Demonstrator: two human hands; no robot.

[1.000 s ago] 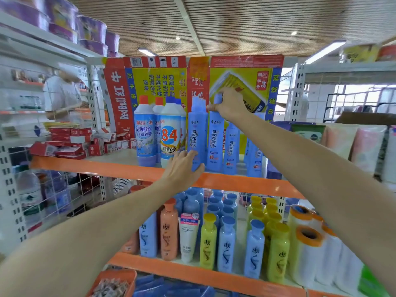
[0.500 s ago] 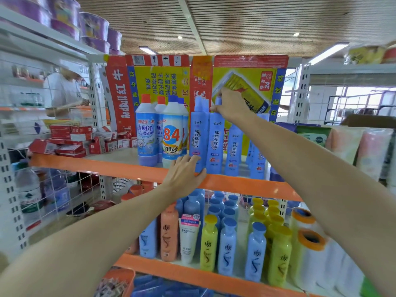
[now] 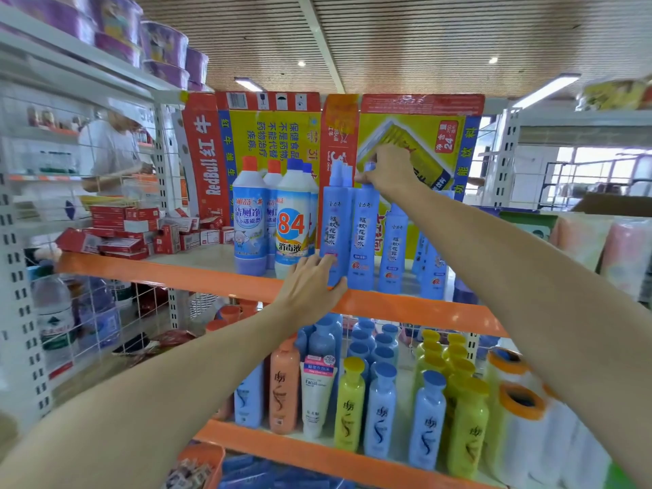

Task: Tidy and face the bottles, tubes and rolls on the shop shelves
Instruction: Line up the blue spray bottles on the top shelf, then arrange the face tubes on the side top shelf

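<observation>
On the orange-edged upper shelf, two tall blue bottles are stood upright, labels facing outward. The top of the right-hand bottle is pinched by the right hand, fingers curled. The base of the left-hand bottle is touched by the left hand, fingers extended together. Behind, a flattened RedBull carton is propped under a slatted ceiling.
</observation>
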